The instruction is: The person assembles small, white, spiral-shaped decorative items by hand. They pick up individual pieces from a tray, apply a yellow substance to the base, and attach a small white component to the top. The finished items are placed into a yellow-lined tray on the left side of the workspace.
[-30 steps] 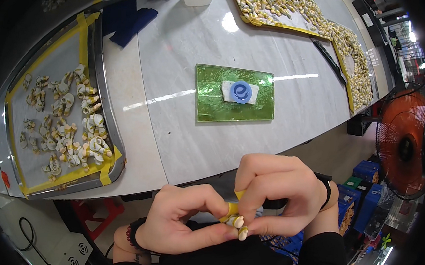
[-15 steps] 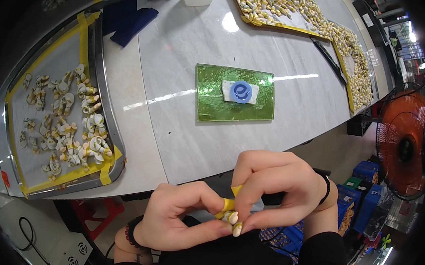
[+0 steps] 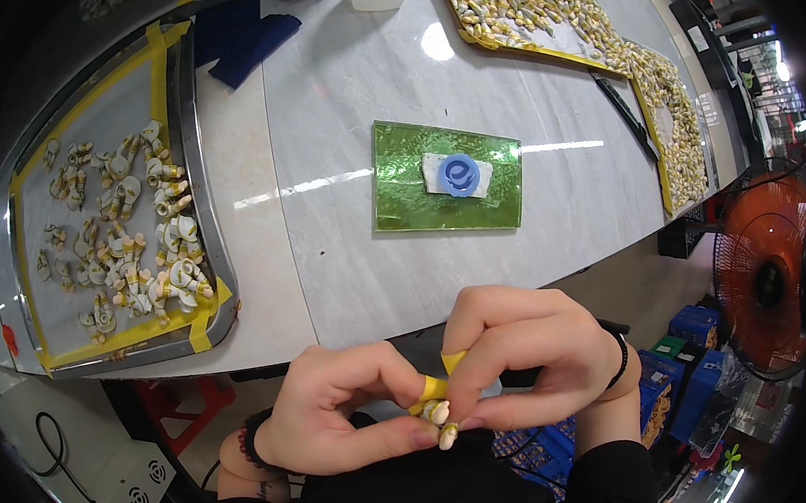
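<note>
In front of my body, my left hand (image 3: 354, 412) pinches a small white figurine piece (image 3: 436, 411) with a yellow band and pale peach tips between thumb and index finger. My right hand (image 3: 536, 354) is closed beside it, its thumb and index fingertips meeting at the piece's right side; the exact contact is partly hidden. Yellow tape wraps an index fingertip on each hand. Beyond the hands, a round blue mould (image 3: 460, 175) with a curved groove rests on a white pad (image 3: 430, 171), on a green slab (image 3: 397, 209).
To the left stands a metal-rimmed tray (image 3: 221, 318) with several similar white pieces (image 3: 118, 189). Yellow-taped trays (image 3: 665, 176) of many small parts lie at the far right, with a black cutter knife (image 3: 626, 116) alongside. An orange fan (image 3: 768, 249) and blue crates (image 3: 661, 377) are at right.
The figurine piece has shifted very slightly left and turned a little between my fingertips. Both hands keep nearly the same place and grip.
</note>
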The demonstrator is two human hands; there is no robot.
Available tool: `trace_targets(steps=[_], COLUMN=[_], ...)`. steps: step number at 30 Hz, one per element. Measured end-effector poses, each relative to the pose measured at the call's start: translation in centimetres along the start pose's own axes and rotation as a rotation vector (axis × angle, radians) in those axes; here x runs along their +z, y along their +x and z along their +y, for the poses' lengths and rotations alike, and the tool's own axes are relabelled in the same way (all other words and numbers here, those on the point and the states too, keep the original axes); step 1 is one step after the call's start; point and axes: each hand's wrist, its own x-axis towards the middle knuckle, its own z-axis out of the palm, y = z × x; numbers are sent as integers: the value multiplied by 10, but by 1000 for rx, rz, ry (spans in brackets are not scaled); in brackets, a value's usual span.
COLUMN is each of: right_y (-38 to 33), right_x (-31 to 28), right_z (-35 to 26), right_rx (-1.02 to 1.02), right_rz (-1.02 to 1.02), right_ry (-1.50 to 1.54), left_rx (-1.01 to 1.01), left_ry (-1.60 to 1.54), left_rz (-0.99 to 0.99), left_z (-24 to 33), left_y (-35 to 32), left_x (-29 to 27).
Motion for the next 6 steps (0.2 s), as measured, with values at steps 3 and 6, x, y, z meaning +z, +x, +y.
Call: trace_targets(steps=[3, 6], right_y=[1, -1], right_x=[3, 0], right_z=[2, -1], right_rx=[-17, 17], right_rz=[35, -16], right_ry=[-11, 4], left_rx=[6, 8], left_ry=[66, -18], left_rz=[80, -27], left_z=[3, 0], left_y=[3, 0], left_x=[6, -2])
